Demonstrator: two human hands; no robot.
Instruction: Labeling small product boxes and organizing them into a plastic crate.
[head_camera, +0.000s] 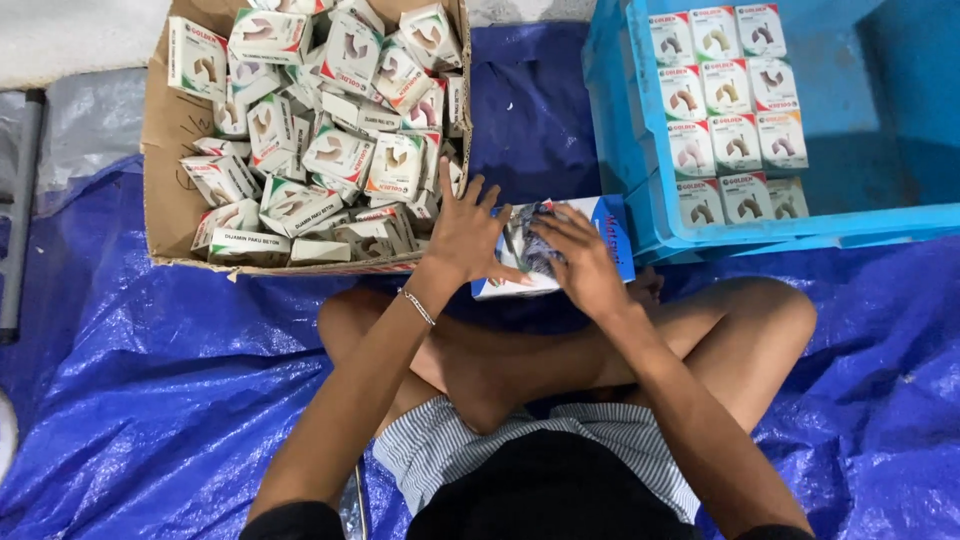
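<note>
I sit cross-legged on a blue tarp. An open blue-and-white box (600, 222) with dark contents lies between my knees. My left hand (466, 234) rests flat on that box's left edge with fingers spread, a thin bracelet on the wrist. My right hand (582, 260) presses on the top of the same box, fingers curled over the dark contents. What exactly lies inside is hidden by my hands.
A brown cardboard carton (165, 130) at upper left is heaped with several small white boxes (340, 150). A blue plastic crate (640, 120) at upper right holds several of the same small boxes (730, 110) in neat rows. The blue tarp (150, 380) covers the floor.
</note>
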